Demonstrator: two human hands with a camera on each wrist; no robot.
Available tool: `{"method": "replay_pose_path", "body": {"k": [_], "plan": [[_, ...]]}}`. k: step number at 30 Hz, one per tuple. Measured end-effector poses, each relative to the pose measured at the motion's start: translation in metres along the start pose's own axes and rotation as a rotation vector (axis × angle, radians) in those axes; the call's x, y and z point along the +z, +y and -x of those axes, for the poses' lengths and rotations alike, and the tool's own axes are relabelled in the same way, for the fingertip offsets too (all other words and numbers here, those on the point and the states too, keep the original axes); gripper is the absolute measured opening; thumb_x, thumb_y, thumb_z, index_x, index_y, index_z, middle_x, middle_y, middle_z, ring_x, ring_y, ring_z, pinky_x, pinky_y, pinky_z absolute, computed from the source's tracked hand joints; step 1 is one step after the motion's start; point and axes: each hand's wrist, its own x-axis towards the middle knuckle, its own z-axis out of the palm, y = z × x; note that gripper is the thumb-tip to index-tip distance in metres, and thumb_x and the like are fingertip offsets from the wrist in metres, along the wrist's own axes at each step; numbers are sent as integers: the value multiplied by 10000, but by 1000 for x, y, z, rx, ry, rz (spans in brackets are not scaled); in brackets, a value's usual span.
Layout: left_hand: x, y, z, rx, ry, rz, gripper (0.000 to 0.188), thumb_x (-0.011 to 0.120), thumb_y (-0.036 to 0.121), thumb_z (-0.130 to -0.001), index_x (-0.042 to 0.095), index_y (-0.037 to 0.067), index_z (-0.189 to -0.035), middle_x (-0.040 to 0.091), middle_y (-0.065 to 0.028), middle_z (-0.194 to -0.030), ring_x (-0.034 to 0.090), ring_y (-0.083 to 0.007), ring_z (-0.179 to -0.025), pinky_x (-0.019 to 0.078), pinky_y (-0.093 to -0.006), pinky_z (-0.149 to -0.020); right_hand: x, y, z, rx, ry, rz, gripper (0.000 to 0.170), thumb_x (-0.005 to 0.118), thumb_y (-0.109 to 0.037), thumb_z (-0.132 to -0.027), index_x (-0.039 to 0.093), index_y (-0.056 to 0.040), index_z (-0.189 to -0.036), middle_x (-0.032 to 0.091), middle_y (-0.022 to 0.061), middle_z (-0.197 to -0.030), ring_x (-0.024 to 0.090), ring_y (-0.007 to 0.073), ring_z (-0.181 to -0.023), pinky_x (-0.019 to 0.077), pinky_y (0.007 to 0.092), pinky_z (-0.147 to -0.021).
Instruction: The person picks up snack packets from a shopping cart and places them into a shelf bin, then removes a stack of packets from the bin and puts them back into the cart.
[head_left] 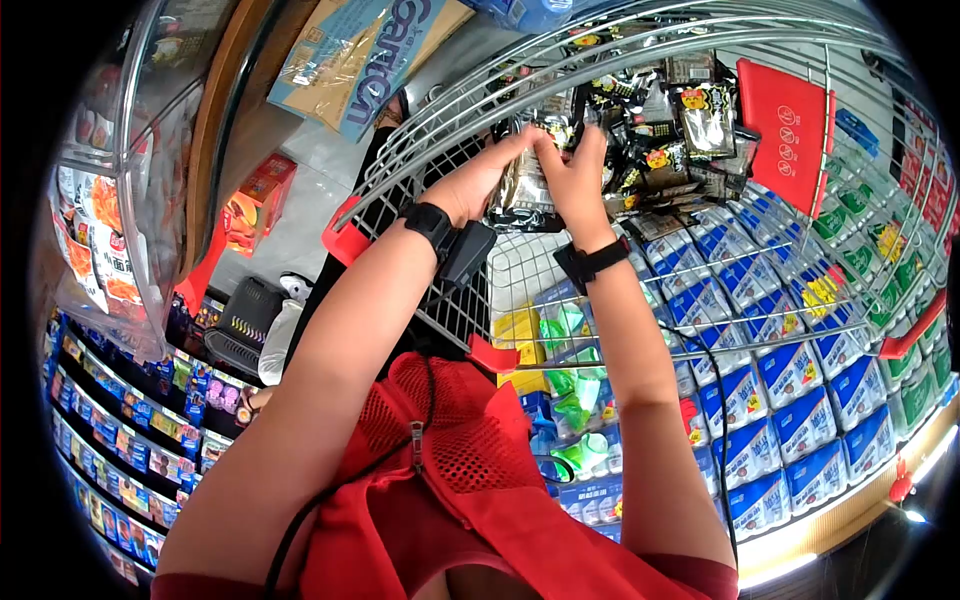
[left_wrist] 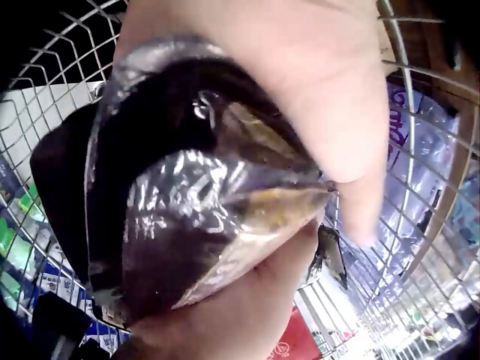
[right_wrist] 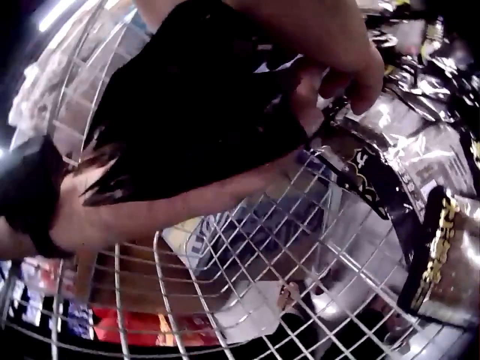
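Both hands are over a wire shopping cart filled partly with shiny black snack packets. My left hand and right hand come together, thumbs nearly meeting, around black packets between them. In the left wrist view, a glossy black packet stands between the left hand above and the right hand below. The right wrist view shows the dark packet between the right hand and the left hand, its print hidden in shadow.
The cart's wire rim surrounds the hands, with a red sign panel at its far side. Rows of blue packs lie on the right. A cardboard carton and a black basket stand left, near stocked shelves.
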Motion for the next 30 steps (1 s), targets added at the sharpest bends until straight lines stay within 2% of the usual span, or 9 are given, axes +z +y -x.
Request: {"method": "replay_pose_path", "body": {"k": [2,5,10,13,16,20,23,28,30], "plan": [[-7,-2,-2,3,80,-153,416,702,294,-922,635,9,-1218,714,-84,-1041,704,-174,-879,580,-328,-816,3,4,-4,-80,24,31,500,745,-288,-905,500,76,-1144,595,253,-1035,589,358,-893,482,430,-839],[28,10,24,29,49,-182,329,689,157,-897,651,-2,-1183,721,-116,-1060,714,-199,-917,599,-368,-825,-18,-18,-30,393,-33,-535,335,560,-273,-1025,571,49,-1118,649,193,-1010,608,257,-933,481,375,-830],[50,6,53,123,395,-256,323,647,106,-879,622,-75,-1145,714,-167,-997,731,-248,-815,619,-392,-741,6,2,-92,-486,-96,663,430,741,-257,-818,631,-70,-1189,654,114,-1191,546,321,-1211,388,502,-1068],[57,2,87,152,387,-325,338,660,55,-847,628,-10,-1177,715,-101,-992,716,-217,-826,597,-376,-726,29,13,-110,-607,-221,1048,329,631,-292,-898,675,-129,-1181,642,73,-1267,499,280,-1284,263,568,-1158],[65,3,127,202,342,-281,336,650,53,-861,621,-11,-1190,714,-110,-1010,717,-217,-836,597,-382,-732,19,13,-104,-752,-99,866,210,574,-269,-923,707,-132,-1011,687,67,-1088,569,261,-1161,281,539,-1153],[66,12,175,169,282,-265,367,626,66,-882,604,-28,-1236,706,-131,-1086,715,-230,-925,589,-400,-824,-50,-34,-46,-269,-156,503,194,656,-257,-903,627,-66,-896,637,163,-872,612,405,-801,518,456,-689],[70,8,205,217,144,-214,438,624,85,-903,549,6,-1327,684,-122,-1173,684,-220,-1036,569,-401,-896,-118,-115,19,361,-307,-502,360,776,-279,-844,645,0,-1030,669,69,-1033,596,122,-956,503,317,-821],[89,19,244,553,8,-506,589,696,94,-894,451,-15,-1418,605,-89,-1303,586,-128,-1111,473,-279,-985,-91,-209,99,-84,-489,-646,762,831,-260,-800,410,-81,-1409,367,178,-1528,363,281,-1407,318,415,-1135],[94,60,264,785,-103,-730,644,730,131,-855,452,28,-1427,439,-158,-1495,373,-290,-1394,295,-447,-1141,-69,-252,96,36,-420,-854,1106,885,-253,-735,139,-157,-1546,283,213,-1576,355,325,-1422,337,455,-1144]]}}
